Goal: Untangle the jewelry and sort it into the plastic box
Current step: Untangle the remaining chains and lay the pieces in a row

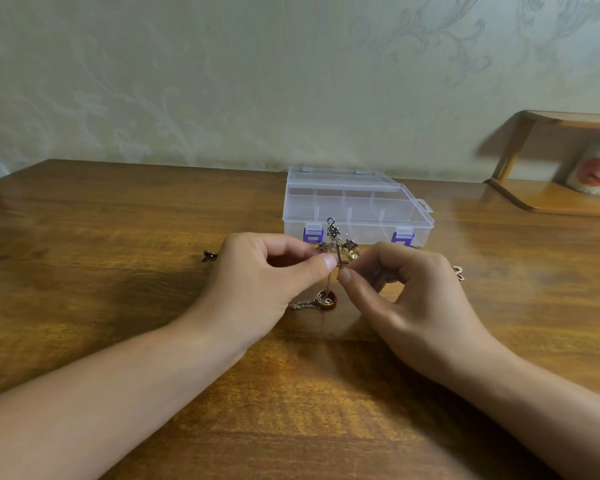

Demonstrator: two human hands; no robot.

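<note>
Pinching the tangled jewelry (334, 244) in both grips, left hand (278, 268) and right hand (406, 285).
Chain is hanging limp and light toward six o'clock (likely snag-prone); I'd be gripping the stiffer pendant.

A clear plastic box (357, 213) with purple clips sits at the back of the surface, its lid shut and its little compartments showing through. Just in front of it, a tangled bunch of jewelry (335, 242) is held up, with a small ring on top. A thin chain (307, 303) hangs down from it to the surface, lying by a red and gold ring (328, 303).
</note>
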